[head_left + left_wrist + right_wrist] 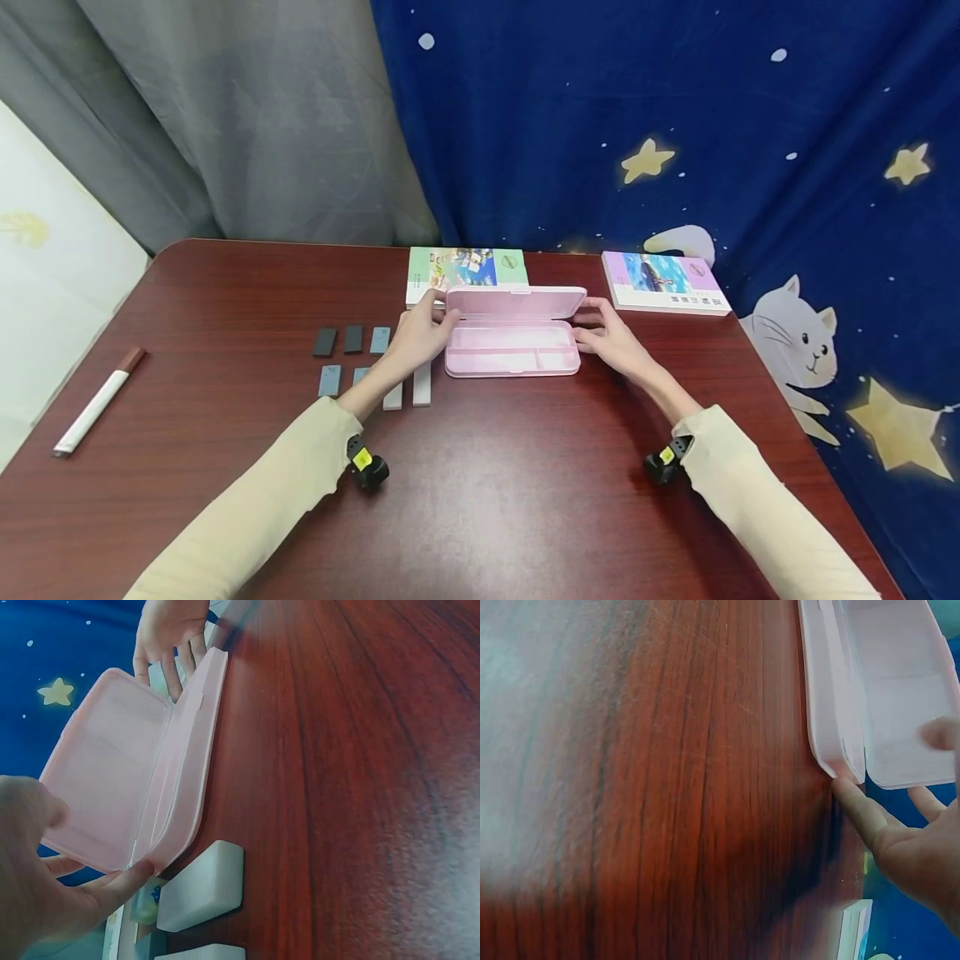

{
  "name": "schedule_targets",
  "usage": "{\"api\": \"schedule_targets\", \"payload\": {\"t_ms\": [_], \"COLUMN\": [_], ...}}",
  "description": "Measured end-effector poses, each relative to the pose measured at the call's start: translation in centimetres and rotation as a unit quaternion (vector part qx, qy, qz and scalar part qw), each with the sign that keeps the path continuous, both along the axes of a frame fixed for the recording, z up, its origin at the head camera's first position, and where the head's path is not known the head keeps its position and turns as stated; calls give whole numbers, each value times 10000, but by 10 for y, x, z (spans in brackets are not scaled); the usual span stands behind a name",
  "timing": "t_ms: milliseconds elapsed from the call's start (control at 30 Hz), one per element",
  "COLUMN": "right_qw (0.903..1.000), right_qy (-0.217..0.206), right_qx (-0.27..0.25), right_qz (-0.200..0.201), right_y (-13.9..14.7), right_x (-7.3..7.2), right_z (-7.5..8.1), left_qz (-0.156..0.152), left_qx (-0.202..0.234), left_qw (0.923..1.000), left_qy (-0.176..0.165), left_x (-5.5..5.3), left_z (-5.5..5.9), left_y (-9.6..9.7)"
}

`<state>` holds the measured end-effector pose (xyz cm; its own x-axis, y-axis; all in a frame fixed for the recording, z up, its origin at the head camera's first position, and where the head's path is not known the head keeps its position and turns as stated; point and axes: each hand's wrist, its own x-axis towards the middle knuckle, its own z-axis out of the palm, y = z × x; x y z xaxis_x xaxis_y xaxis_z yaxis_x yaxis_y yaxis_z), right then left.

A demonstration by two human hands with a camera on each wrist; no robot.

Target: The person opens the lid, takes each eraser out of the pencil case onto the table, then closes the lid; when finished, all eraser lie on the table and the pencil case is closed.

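Note:
A pink pencil case (512, 362) lies on the table with its lid (517, 303) raised, showing the inner compartments. At its left end my left hand (420, 337) holds the case, thumb in front of the lid and other fingers behind and below. My right hand (613, 342) touches the right end; in the right wrist view one fairly straight finger (862, 811) meets the base corner, while the thumb is blurred before the lid. White blocks (422, 386) lie beside the left hand, partly hidden by that arm in the head view.
Several dark grey and blue-grey blocks (325, 342) lie left of the case. A green-edged box (468, 267) sits behind it, a purple-edged box (666, 283) at back right. A white marker with a brown cap (97, 407) lies far left. Curtains (562, 125) hang behind the table.

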<state>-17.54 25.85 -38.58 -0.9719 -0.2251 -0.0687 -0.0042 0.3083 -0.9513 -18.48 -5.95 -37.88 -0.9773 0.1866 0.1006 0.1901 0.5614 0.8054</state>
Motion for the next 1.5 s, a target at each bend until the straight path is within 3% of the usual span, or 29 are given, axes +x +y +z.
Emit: {"api": "schedule_targets", "payload": {"t_ms": [100, 200, 533, 767, 967, 1067, 1300, 1400, 1500], "right_qw": [9989, 9981, 9977, 9976, 9888, 9782, 9347, 9138, 8914], "right_qy": [-127, -263, -402, -93, 449, 854, 1929, 2277, 2416], "right_qx": [-424, -527, -109, 680, 1409, 1858, 2914, 3268, 3679], "right_qz": [159, 158, -535, -105, 211, 350, 640, 796, 1085], "right_y": [1, 0, -8, -6, -5, -10, -23, -31, -39], "right_x": [3, 5, 5, 12, 13, 14, 19, 23, 28], "right_z": [2, 4, 3, 1, -3, -3, -4, -5, -5], "left_qz": [-6, 8, 41, -215, -280, -405, -810, -1066, -1346], "left_qx": [95, 113, 89, -70, -757, -1216, -2042, -2471, -3019], "left_qw": [9997, 9994, 9999, 9987, 9933, 9851, 9639, 9512, 9329], "left_qy": [-243, -323, -110, 463, 824, 1145, 1506, 1510, 1430], "left_x": [3, 6, 13, 22, 27, 29, 33, 34, 36], "left_z": [0, 1, 2, -5, -10, -12, -9, -9, -9], "left_y": [0, 0, 2, 6, 12, 15, 27, 34, 40]}}
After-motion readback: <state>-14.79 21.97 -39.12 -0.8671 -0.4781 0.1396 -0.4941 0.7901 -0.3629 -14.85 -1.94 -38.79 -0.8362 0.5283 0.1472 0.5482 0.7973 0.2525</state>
